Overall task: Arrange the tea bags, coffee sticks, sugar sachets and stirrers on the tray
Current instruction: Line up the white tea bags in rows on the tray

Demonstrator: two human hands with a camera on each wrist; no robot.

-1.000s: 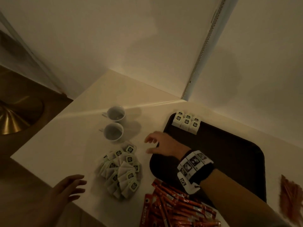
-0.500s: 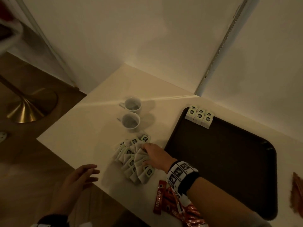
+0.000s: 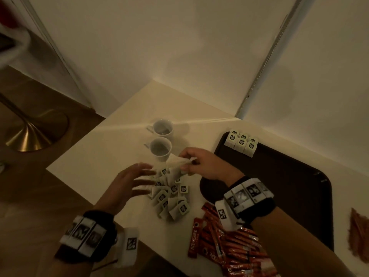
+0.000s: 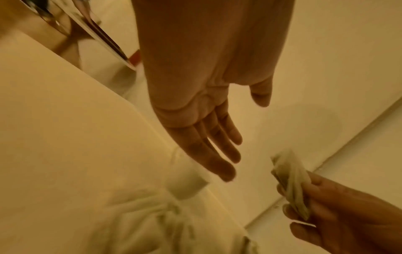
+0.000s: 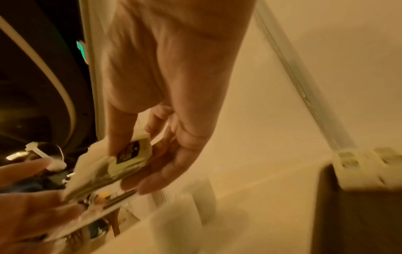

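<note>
My right hand (image 3: 189, 163) grips a small stack of white tea bags (image 3: 176, 161) above the loose pile of tea bags (image 3: 171, 194) on the cream table. The right wrist view shows the same stack (image 5: 121, 163) pinched between thumb and fingers. My left hand (image 3: 137, 180) hovers flat, fingers straight, at the pile's left edge, holding nothing; in the left wrist view its fingers (image 4: 217, 151) point toward the held tea bags (image 4: 291, 182). A dark tray (image 3: 279, 188) lies to the right, with a neat block of tea bags (image 3: 241, 143) in its far left corner. Red coffee sticks (image 3: 225, 242) lie heaped in front of it.
Two white cups (image 3: 160, 148) stand just behind the pile, near my right hand. Brown stirrers or sachets (image 3: 359, 236) lie at the right edge. Walls close off the table behind. The table's left edge (image 3: 75, 186) drops to a wood floor with a brass lamp base (image 3: 38, 132).
My right hand went from the tray's edge down into the pile and has lifted a stack of tea bags. My left hand came up from the table's edge to beside the pile.
</note>
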